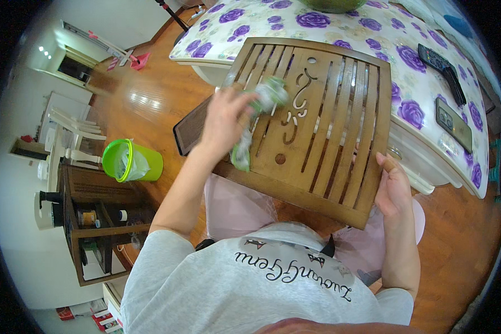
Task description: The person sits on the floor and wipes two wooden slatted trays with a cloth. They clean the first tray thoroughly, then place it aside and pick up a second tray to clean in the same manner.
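Note:
A brown slatted wooden tea-tray panel, with curling cut-outs and two round holes, is tilted over the lap and against the table edge. On its left part my left hand is closed on a green-and-white cloth, blurred; one end of the cloth hangs down towards the panel's lower left. My right hand grips the panel's right edge near the lower corner, thumb on top and the other fingers partly hidden. Behind my left hand, a dark shallow tray with a ribbed surface shows beside the panel.
A table with a purple-rose cover stands ahead, bearing a remote control, a smartphone and a green bowl. On the wooden floor at left are a lime-green bin and a dark wooden cabinet.

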`<state>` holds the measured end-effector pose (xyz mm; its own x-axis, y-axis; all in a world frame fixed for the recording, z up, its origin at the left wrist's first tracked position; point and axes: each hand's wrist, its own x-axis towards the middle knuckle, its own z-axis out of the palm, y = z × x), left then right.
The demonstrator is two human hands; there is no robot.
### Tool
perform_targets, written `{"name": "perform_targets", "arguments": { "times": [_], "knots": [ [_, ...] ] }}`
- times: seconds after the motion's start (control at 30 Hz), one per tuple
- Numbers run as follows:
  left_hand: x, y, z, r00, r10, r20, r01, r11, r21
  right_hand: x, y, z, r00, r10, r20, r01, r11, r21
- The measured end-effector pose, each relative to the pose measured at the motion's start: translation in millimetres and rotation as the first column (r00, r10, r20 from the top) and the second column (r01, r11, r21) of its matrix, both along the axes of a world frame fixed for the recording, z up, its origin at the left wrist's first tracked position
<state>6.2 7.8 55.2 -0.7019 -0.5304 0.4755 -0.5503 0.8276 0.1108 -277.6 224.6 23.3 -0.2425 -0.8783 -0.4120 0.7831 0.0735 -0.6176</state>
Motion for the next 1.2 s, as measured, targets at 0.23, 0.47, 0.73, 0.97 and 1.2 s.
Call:
{"name": "perform_targets", "arguments": {
  "times": [0.23,0.47,0.73,0.97,1.2],
  "knots": [
    [-8.2,-2.4,-7.8,0.996,-0.085,-0.012,0.085,0.979,0.187,-2.5,0.8,-2.7,1.000,-0.021,-0.005,0.022,0.999,0.033],
    [-22.8,59.1,13.0,0.924,-0.380,-0.029,0.372,0.882,0.288,-3.2,3.1,0.9,1.000,-0.010,0.012,0.010,1.000,0.029],
    [-21.7,54.6,12.1,0.905,-0.425,-0.002,0.409,0.870,0.275,0.0,4.9,-0.4,1.000,-0.019,0.007,0.019,1.000,0.023],
    [-46.5,-15.5,4.7,0.960,-0.281,-0.016,0.277,0.932,0.232,0.4,0.0,2.8,0.999,-0.003,0.037,0.002,1.000,0.022],
    [-24.7,18.6,25.9,0.952,-0.305,0.014,0.273,0.873,0.404,-0.4,3.1,2.0,1.000,0.000,0.023,-0.001,1.000,0.028]
  ]
}}
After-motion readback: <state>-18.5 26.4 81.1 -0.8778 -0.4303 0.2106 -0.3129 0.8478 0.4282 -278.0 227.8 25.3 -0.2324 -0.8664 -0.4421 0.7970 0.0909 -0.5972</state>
